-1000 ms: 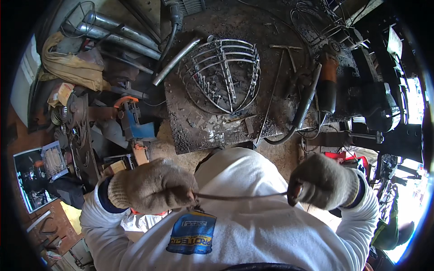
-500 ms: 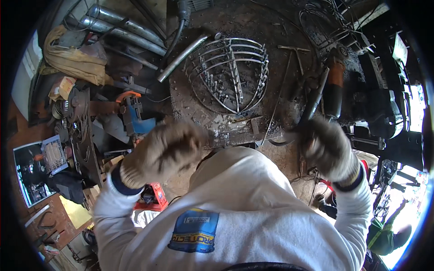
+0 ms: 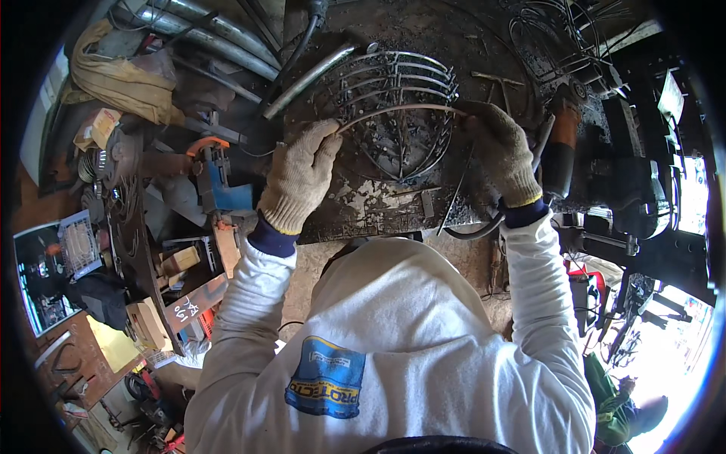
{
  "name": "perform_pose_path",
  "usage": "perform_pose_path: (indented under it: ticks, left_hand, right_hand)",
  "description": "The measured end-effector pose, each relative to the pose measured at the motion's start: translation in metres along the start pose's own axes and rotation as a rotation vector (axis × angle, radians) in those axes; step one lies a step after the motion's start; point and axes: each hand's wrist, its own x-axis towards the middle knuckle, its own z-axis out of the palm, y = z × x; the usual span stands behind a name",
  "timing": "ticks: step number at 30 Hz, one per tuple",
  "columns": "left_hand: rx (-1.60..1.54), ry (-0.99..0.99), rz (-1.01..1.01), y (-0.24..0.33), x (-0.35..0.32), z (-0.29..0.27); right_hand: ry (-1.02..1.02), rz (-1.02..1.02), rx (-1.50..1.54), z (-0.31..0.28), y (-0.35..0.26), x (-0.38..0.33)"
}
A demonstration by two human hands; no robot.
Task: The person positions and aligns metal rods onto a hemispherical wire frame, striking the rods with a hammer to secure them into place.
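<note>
A thin curved metal rod (image 3: 401, 107) arches between my two gloved hands, above the workbench. Its left end is pinched in the fingers of my left hand (image 3: 302, 168). My right hand (image 3: 501, 155) grips the other end, with its fingertips partly in shadow. Just beyond and beneath the rod lies a welded metal frame (image 3: 398, 76), made of curved crossbars and a pointed lower outline. The rod crosses in front of it; I cannot tell whether they touch.
A metal tube (image 3: 310, 79) lies left of the frame. An orange-and-black angle grinder (image 3: 561, 147) lies at the right, near tangled wire. A blue clamp-like tool (image 3: 223, 188) stands at the left. A person in green (image 3: 611, 401) is at the lower right.
Both hands have moved forward over the bench from near my body. The curved rod now shows plainly between them, in front of the frame.
</note>
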Motion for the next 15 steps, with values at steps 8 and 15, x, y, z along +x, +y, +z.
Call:
perform_pose_path:
  ticks: [8,15]
  left_hand:
    - [-0.340,-0.318,-0.247,0.015,-0.029,-0.025]
    - [-0.717,-0.415,-0.416,0.021,-0.029,-0.043]
  right_hand:
    - [-0.367,0.233,0.011,-0.023,-0.023,-0.031]
    - [-0.096,0.298,0.900,-0.040,-0.019,-0.051]
